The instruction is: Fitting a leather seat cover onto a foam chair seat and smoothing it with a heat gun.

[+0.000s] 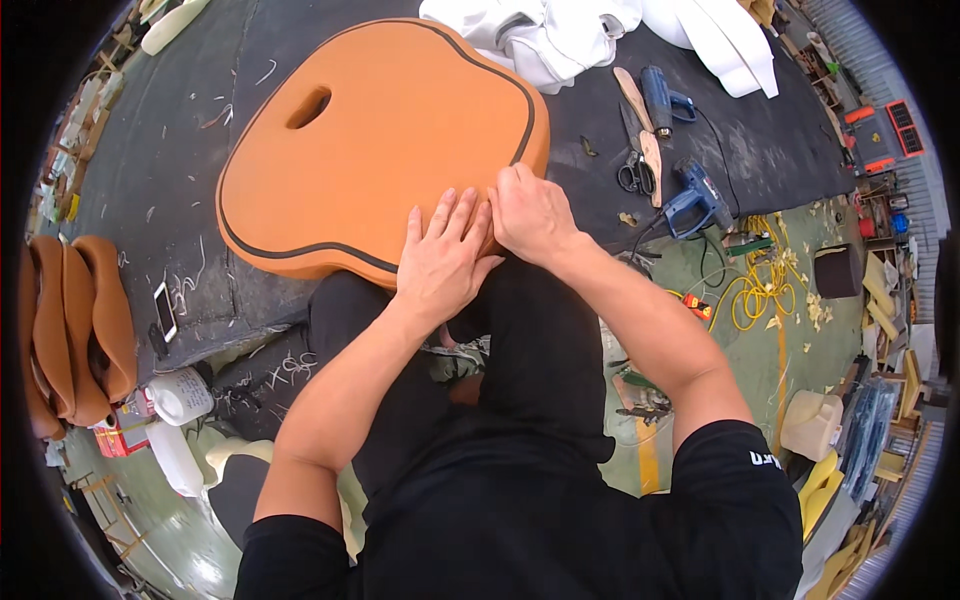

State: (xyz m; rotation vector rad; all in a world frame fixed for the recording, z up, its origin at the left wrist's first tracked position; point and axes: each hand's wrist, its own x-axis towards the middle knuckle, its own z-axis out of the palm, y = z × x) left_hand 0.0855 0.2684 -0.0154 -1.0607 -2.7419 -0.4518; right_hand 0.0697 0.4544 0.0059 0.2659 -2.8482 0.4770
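A padded tan-orange cushion [365, 150] with a rounded outline and an oval hole lies at the table's near edge, partly over my knees. A dark trim strip [300, 248] follows its rim and passes out of sight beneath my hands. My left hand [442, 255] rests on the cushion's near edge, fingers stretched out and pressing lightly. Right beside it, my right hand [532, 212] is closed at the near right rim, where the strip meets its knuckles. Its fingertips are hidden, so what they pinch cannot be made out.
On the dark table [680, 150] lie scissors [637, 165], two heat guns [660, 100] and white material [545, 35]. A phone [165, 311] sits near the left edge. Brown padded pieces [80, 330] stand at left. A yellow cord [750, 295] coils on the floor at right.
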